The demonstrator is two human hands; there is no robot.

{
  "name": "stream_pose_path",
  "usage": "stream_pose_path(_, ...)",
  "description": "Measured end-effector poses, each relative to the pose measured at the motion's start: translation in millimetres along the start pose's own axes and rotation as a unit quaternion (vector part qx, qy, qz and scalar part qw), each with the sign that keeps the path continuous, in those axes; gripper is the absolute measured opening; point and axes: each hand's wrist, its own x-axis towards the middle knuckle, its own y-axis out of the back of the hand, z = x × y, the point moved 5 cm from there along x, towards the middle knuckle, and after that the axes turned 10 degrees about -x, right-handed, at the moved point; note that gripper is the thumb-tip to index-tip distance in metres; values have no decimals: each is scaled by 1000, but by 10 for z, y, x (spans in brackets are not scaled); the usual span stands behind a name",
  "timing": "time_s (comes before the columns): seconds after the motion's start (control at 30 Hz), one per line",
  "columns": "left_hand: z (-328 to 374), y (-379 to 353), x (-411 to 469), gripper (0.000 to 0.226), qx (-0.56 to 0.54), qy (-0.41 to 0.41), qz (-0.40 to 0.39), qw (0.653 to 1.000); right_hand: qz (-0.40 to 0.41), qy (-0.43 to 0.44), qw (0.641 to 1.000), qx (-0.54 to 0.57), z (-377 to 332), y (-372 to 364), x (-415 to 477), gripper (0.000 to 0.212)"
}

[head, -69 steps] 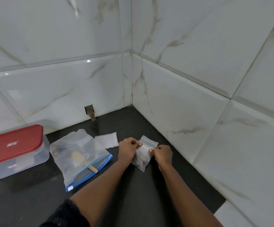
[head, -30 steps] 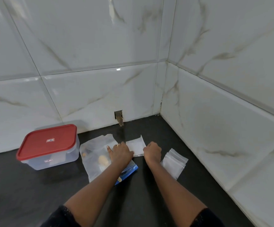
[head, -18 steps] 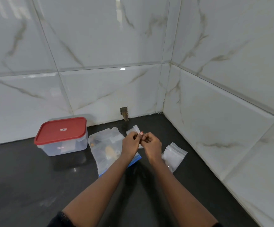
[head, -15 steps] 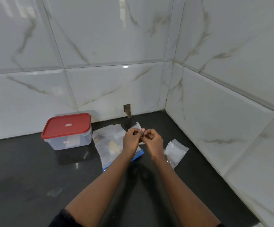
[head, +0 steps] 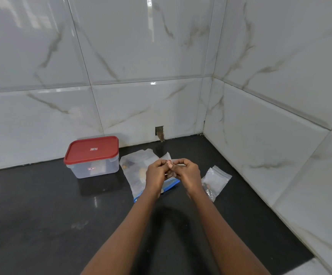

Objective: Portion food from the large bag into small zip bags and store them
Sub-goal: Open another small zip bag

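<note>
An empty small zip bag (head: 167,156) is pinched at its top edge between my left hand (head: 156,171) and my right hand (head: 187,172), held just above the counter. Under my hands lies the large clear bag (head: 135,169) with a blue zip strip, with pale and brown food pieces inside. A filled small zip bag (head: 215,180) lies flat on the counter to the right of my right hand.
A clear plastic box with a red lid (head: 92,155) stands shut to the left of the large bag. The black counter (head: 42,211) ends at white marble-tiled walls behind and to the right. A small hole (head: 159,132) is in the back wall.
I laid the filled small bag down at the right, reached to the empty small bag behind the large bag, and lifted it with both hands. The camera view turned left.
</note>
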Motion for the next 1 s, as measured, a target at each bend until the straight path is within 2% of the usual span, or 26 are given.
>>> stream_pose_path(0.13,38,121,-30,18,49,3,-26,998,-38,-4,999,-37,-53,-17,-27,12)
stream_pose_path(0.27,67,182,-23,17,20,25,-52,998,-77,-7,996,-48,-134,-31,-26,15)
stream_pose_path(0.37,70,198,14,18,46,35,-65,996,-65,-4,995,-78,-178,-17,1,14)
stream_pose_path(0.47,102,188,56,18,119,6,-55,991,-16,-6,989,-144,-187,12,31,18)
stream_pose_path(0.6,150,185,74,18,210,-37,-47,976,56,9,951,-304,-190,73,63,12)
stream_pose_path(0.67,171,175,72,20,232,-51,-56,970,42,36,929,-366,-228,38,39,19)
stream_pose_path(0.83,273,125,67,20,256,-94,-69,960,-46,92,897,-430,-290,-145,5,26)
stream_pose_path(1.0,316,140,84,30,301,-138,-92,939,-27,121,853,-507,-263,-116,57,28)
